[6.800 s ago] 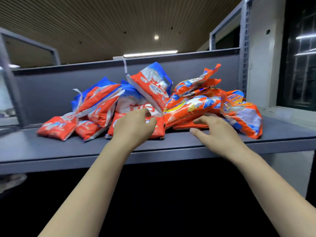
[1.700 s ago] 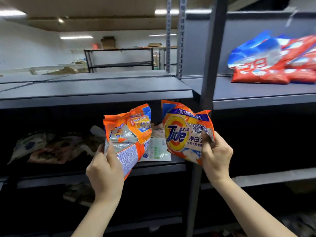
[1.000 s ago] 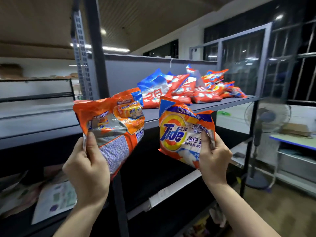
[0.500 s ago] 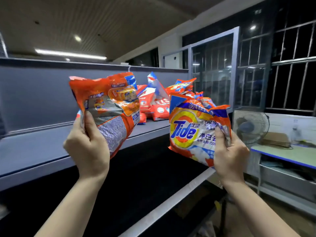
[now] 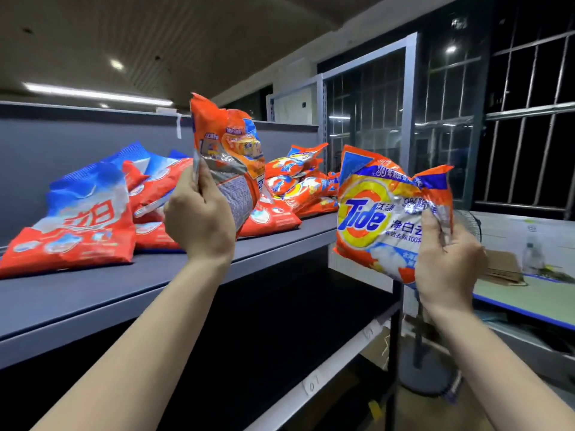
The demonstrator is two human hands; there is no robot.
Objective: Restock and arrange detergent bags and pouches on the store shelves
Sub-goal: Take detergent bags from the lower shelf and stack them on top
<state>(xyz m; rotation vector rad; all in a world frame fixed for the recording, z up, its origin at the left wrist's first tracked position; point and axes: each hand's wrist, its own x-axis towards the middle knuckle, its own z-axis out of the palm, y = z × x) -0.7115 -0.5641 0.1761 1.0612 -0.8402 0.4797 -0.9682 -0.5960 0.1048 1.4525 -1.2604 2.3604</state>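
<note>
Here, label by label:

Left hand: the left hand [image 5: 199,223] is clenched around the lower edge of a crinkled orange plastic detergent bag shown from its printed back [image 5: 228,169], holding it upright above the shelf edge.

Right hand: the right hand [image 5: 448,262] pinches the lower right corner of an orange and yellow Tide detergent bag facing front [image 5: 382,219], thumb pressed on its face, out past the shelf's end.

Beyond the left hand: a grey metal shelf board [image 5: 93,293] carries a red and blue plastic detergent bag [image 5: 77,222] to the hand's left, and a heap of orange pouches [image 5: 298,185] behind and to its right.

Beyond the right hand: a standing fan [image 5: 466,222] partly hidden, barred dark windows [image 5: 529,119] above.
</note>
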